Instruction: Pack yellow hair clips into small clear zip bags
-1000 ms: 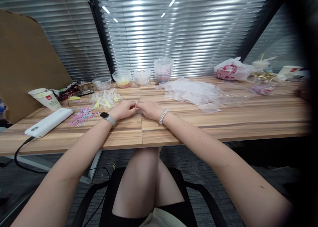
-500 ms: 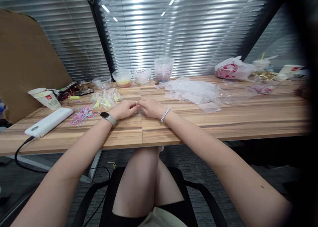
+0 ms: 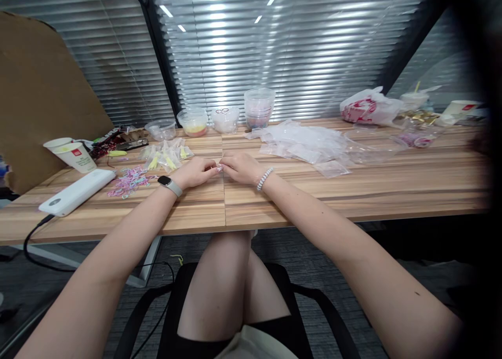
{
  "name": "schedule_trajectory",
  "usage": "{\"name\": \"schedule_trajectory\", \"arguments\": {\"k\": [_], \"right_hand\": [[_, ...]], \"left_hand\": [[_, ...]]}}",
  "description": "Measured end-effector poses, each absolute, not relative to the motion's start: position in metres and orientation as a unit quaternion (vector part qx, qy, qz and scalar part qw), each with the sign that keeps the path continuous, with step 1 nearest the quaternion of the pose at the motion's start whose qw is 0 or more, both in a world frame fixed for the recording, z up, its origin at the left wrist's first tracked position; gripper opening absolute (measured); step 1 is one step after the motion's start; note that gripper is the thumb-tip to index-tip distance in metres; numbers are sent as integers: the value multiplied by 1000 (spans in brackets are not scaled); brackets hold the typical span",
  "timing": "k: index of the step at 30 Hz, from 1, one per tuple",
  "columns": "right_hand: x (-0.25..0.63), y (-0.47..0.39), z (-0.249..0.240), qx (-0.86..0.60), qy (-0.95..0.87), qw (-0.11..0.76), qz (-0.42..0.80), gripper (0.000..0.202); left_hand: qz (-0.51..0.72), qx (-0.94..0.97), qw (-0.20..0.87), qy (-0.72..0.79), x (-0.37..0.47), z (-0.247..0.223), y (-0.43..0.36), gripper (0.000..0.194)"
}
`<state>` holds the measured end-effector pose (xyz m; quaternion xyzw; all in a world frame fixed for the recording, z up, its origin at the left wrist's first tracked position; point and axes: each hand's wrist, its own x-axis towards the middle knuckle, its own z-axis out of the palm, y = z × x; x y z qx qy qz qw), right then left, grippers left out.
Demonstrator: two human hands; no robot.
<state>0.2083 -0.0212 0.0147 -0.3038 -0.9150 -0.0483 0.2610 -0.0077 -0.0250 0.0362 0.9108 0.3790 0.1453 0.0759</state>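
Note:
My left hand (image 3: pixel 197 171) and my right hand (image 3: pixel 241 167) meet over the seam of the wooden table (image 3: pixel 251 212). Their fingertips pinch together around a tiny pinkish piece (image 3: pixel 219 167), too small for me to name. Left of my left hand lies a loose pile of pink, blue and purple plastic links (image 3: pixel 131 181). Behind that hand are small clear bags with yellow pieces inside (image 3: pixel 167 157). Beyond my right hand spreads a heap of flat clear plastic bags (image 3: pixel 301 142).
Clear tubs (image 3: pixel 193 123) and a stack of tubs (image 3: pixel 259 108) line the back by the blinds. At the left are paper cups (image 3: pixel 80 159), a white power bank (image 3: pixel 78 191) with a cable, and a cardboard sheet (image 3: pixel 47 87). A white-and-red plastic bag (image 3: pixel 368 108) sits back right.
My right hand has shifted slightly right, so the fingertips are a little farther apart. The small pinkish piece between them shows more clearly. My left hand is almost still.

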Motion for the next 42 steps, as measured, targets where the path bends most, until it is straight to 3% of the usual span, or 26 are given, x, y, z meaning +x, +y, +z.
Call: {"name": "schedule_trajectory", "arguments": {"k": [27, 42], "right_hand": [[212, -14, 9, -299, -910, 287, 5, 37], [227, 1, 7, -374, -885, 277, 27, 38]], "left_hand": [[145, 919, 54, 362, -10, 32, -20, 51], [130, 903, 61, 405, -6, 39, -29, 49]]}}
